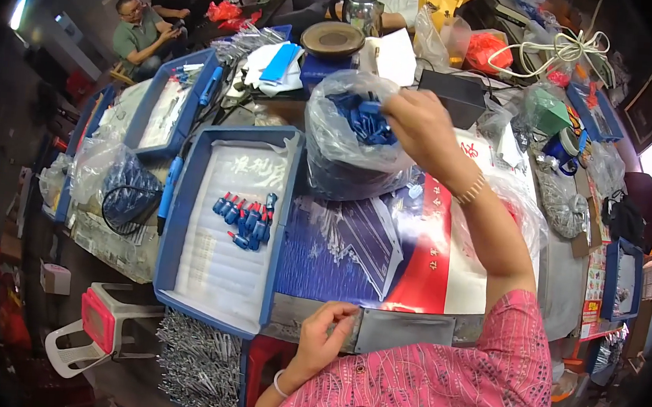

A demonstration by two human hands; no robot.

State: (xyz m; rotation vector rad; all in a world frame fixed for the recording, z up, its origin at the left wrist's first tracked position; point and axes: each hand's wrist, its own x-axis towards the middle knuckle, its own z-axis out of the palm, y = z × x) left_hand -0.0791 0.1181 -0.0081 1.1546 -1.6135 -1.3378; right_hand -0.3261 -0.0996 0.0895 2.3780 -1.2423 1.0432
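The right hand [420, 125] curls at the bag [344, 170] rim, grip unclear, the left hand [324, 335] half-open by the surface's [291, 311] front edge.

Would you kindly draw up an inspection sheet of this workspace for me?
Surface: worktable, largely covered by a printed sheet in blue, red and white.
Job's things: clear plastic bag of blue parts; blue tray with a white liner, holding a cluster of blue pieces with red tips.
Clutter: red plastic bag, dark round dish and assorted bags behind and beside the work.
Hands: right hand at the clear bag's mouth, its grip unclear; left hand near the table's front edge, loosely curled.
Cables: white cable, loosely coiled, far right.
Surroundings: two people at upper left; white-and-pink plastic seat at lower left.
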